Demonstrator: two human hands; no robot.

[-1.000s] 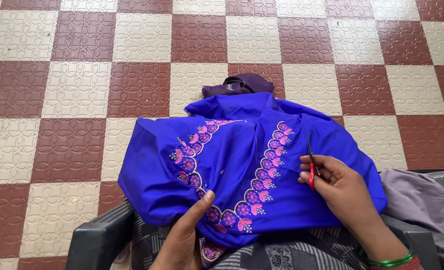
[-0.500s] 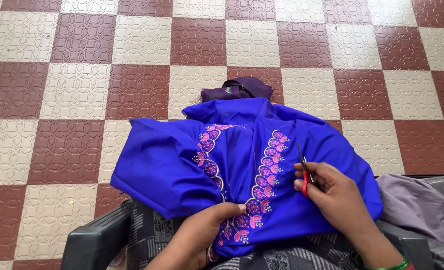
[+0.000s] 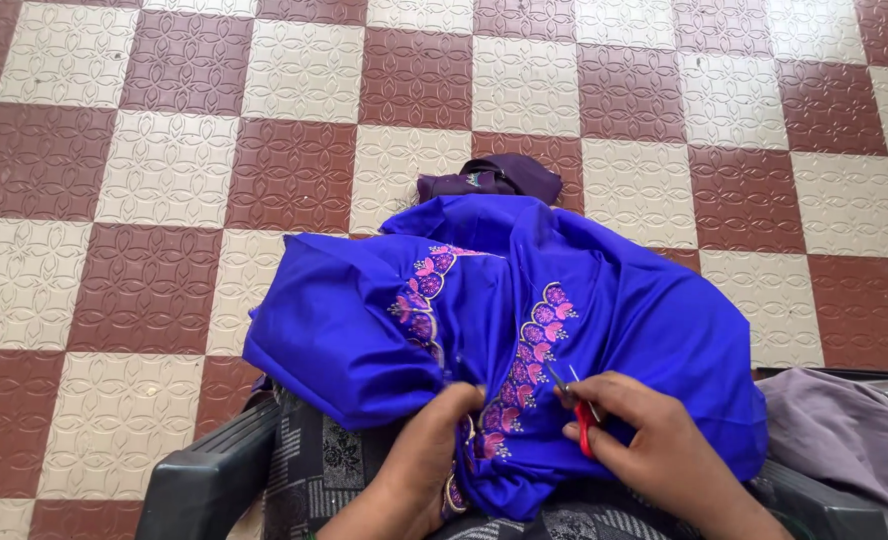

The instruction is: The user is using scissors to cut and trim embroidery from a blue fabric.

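I see the blue embroidered cloth [image 3: 564,330] draped over the lap, above the checked floor [image 3: 164,200]. My left hand [image 3: 424,460] pinches a bunched fold of it near the pink embroidery [image 3: 534,350]. My right hand [image 3: 654,440] is closed round small red-handled scissors [image 3: 579,415] (blades just apart, tips at the embroidered edge). A purple cloth [image 3: 494,180] lies beyond; a grey one [image 3: 844,430] lies at right.

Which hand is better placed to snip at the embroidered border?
Right. The right hand already holds the red-handled scissors, tips at the pink embroidery; the left hand pinches the blue fabric.
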